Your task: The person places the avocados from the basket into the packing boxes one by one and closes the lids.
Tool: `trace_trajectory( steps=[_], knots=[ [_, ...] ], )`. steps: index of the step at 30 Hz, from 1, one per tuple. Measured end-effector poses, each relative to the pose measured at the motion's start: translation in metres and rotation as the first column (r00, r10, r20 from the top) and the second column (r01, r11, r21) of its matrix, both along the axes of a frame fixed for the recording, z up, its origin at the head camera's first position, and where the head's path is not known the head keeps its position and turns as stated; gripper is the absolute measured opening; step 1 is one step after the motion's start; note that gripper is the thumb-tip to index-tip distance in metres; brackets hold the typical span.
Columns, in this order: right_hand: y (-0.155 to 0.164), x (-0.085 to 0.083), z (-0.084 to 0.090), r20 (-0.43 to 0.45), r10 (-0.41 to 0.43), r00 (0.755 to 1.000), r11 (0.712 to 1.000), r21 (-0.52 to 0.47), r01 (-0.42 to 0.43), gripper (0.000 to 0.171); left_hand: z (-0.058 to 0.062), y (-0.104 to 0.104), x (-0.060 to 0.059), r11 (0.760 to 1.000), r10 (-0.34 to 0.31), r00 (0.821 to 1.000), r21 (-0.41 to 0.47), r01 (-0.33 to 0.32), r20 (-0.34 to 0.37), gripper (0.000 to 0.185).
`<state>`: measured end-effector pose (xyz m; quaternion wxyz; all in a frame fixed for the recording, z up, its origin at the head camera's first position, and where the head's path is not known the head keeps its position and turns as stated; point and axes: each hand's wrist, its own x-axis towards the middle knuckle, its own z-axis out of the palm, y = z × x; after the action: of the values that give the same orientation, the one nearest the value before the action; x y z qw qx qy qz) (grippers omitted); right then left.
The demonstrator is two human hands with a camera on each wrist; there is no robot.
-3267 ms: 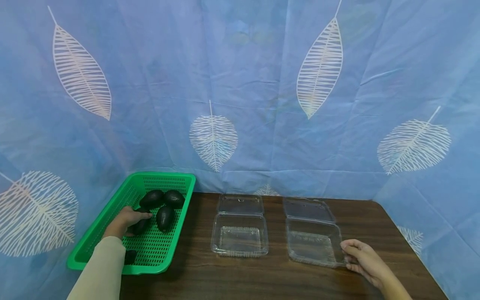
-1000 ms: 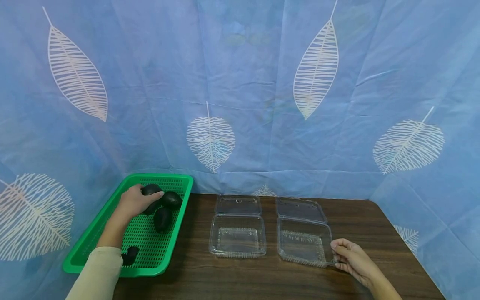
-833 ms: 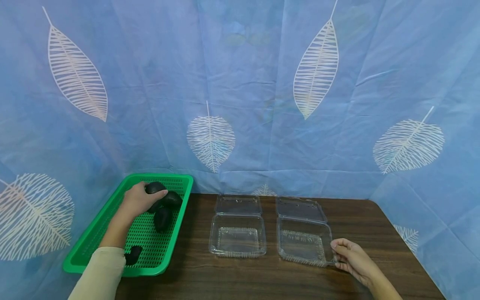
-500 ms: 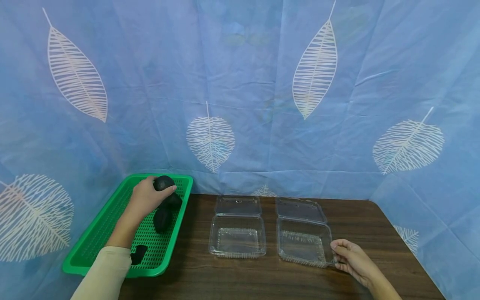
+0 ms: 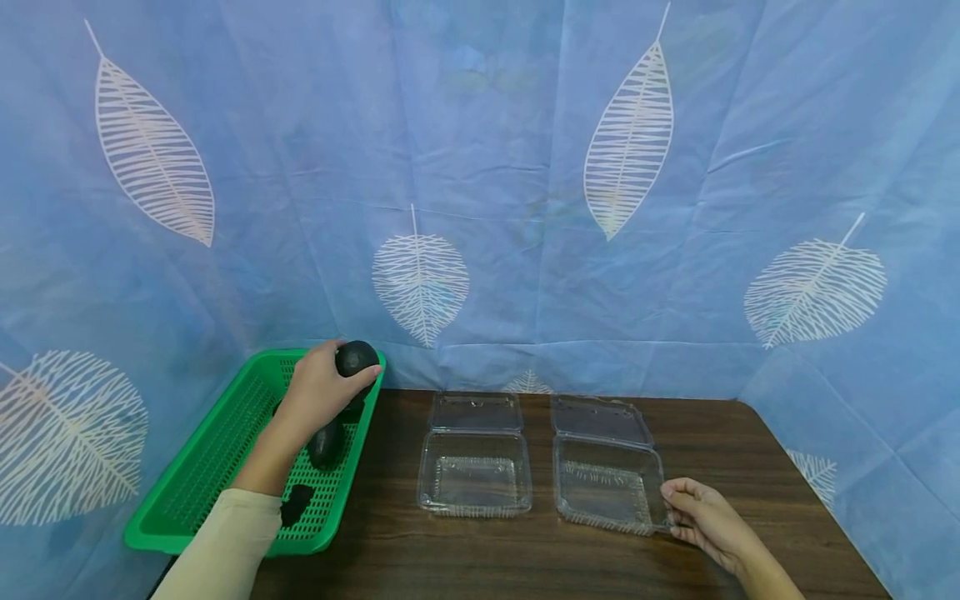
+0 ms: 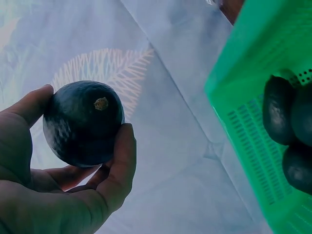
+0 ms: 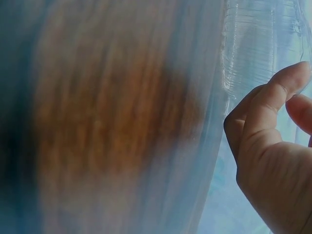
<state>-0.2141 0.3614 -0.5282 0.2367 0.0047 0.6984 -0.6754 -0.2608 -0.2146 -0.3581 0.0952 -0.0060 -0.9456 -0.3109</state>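
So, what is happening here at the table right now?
A person's left hand grips a dark avocado and holds it above the far right corner of the green basket, where more avocados lie. The right hand holds the near right corner of the right one of two open clear clamshell boxes. Both this box and the left one hold nothing yet. They stand side by side on the dark wooden table.

Blue leaf-print cloth (image 5: 480,167) backdrop — dark wooden table (image 5: 525,550) below.
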Motion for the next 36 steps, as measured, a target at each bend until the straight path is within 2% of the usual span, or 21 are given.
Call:
trace_trajectory(
  steps=[7, 19, 24, 31, 36],
  knots=[
    [-0.001, 0.000, 0.000, 0.007, -0.011, 1.000, 1.000, 0.018, 0.011, 0.023, 0.003, 0.019, -0.002, 1.000, -0.003, 1.000, 0.008, 0.003, -0.021, 0.083],
    [0.001, -0.001, 0.000, 0.001, 0.013, 1.000, 1.000, 0.002, -0.013, 0.022, 0.000, 0.056, -0.008, 0.996, -0.060, 0.997, 0.061, 0.063, -0.049, 0.079],
    [0.001, -0.001, 0.000, 0.007, 0.010, 1.000, 1.000, -0.001, -0.010, 0.023, -0.001, 0.073, -0.006, 0.986, -0.104, 0.994, 0.124, 0.108, -0.040, 0.078],
    [0.000, 0.000, -0.001, 0.021, -0.007, 1.000, 1.000, 0.004, 0.006, 0.025, -0.003, 0.098, -0.006, 0.976, -0.130, 0.991, 0.171, 0.134, -0.038, 0.081],
    [-0.001, -0.001, -0.001, 0.024, -0.009, 1.000, 1.000, 0.014, 0.009, 0.026, -0.007, 0.116, -0.006, 0.959, -0.169, 0.985, 0.228, 0.170, -0.025, 0.080]
  ],
)
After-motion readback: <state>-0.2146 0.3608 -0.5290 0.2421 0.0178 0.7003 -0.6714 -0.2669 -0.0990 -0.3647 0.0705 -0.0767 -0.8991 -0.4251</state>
